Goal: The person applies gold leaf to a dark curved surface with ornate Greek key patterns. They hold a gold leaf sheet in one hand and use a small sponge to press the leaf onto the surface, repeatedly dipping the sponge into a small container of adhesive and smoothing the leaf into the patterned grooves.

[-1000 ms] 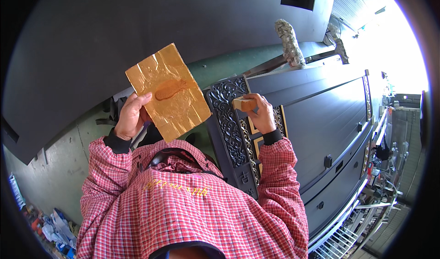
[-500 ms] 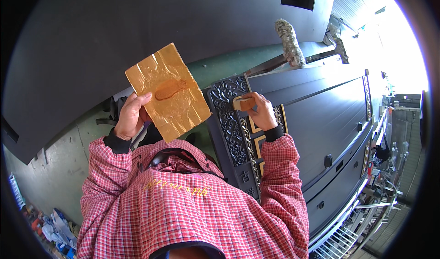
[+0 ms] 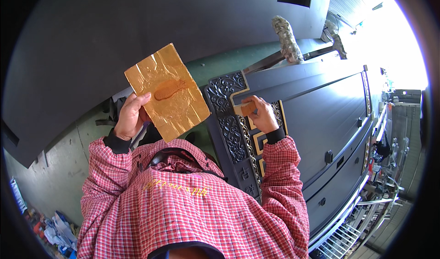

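My left hand (image 3: 131, 118) grips a rectangular gold board (image 3: 166, 114) by its left edge, thumb on top. An orange-gold smear of what looks like paint (image 3: 169, 90) lies across the board's middle. Between the thumb and fingers of my right hand (image 3: 263, 114) is a small tan sponge block (image 3: 248, 108). It is at the gold edging beside the black scrollwork relief (image 3: 233, 133) on a large dark door panel (image 3: 316, 108). Whether the sponge presses on the edging cannot be made out. Gold fret-pattern trim (image 3: 257, 142) shows just past my right wrist.
Another large dark panel (image 3: 137, 25) spans the upper left. A wrapped support post (image 3: 288, 39) stands beyond the door. White metal racks (image 3: 341, 240) are at lower right. Cloths and bags (image 3: 59, 231) are heaped on the floor at lower left.
My right hand and the sponge have shifted slightly down, off the upper scrollwork. More gold edging shows above the sponge. The left hand and board are almost still.
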`<action>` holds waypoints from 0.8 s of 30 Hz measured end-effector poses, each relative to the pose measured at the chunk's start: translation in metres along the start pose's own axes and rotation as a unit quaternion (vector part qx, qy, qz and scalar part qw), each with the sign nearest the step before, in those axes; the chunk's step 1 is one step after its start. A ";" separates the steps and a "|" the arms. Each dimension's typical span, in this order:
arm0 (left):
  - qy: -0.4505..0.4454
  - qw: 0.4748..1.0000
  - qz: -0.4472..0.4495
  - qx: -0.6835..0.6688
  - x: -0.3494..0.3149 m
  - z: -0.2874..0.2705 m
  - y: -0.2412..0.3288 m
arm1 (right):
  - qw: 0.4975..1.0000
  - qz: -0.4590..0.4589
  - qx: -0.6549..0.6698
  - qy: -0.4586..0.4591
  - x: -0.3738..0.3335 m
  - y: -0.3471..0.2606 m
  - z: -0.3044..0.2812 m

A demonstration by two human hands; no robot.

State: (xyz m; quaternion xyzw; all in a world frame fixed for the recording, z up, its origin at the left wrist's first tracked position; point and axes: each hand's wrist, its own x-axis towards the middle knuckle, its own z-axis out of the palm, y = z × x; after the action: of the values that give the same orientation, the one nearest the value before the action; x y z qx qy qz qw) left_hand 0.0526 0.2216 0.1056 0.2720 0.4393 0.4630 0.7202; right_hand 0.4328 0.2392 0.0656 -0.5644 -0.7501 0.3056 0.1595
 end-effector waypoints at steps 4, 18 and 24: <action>-0.002 1.000 -0.005 -0.003 -0.001 0.002 -0.002 | 1.000 -0.005 0.006 -0.008 -0.008 -0.001 -0.002; -0.023 1.000 -0.017 0.011 -0.007 0.010 -0.009 | 1.000 -0.026 0.001 -0.012 -0.041 0.006 -0.001; -0.012 0.999 -0.023 0.023 -0.013 0.015 -0.012 | 1.000 -0.016 0.008 -0.012 -0.058 0.011 0.004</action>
State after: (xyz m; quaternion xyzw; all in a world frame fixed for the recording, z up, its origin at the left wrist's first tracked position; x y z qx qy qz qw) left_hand 0.0684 0.2050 0.1078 0.2840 0.4473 0.4330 0.7292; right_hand 0.4572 0.1851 0.0620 -0.5475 -0.7582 0.3161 0.1598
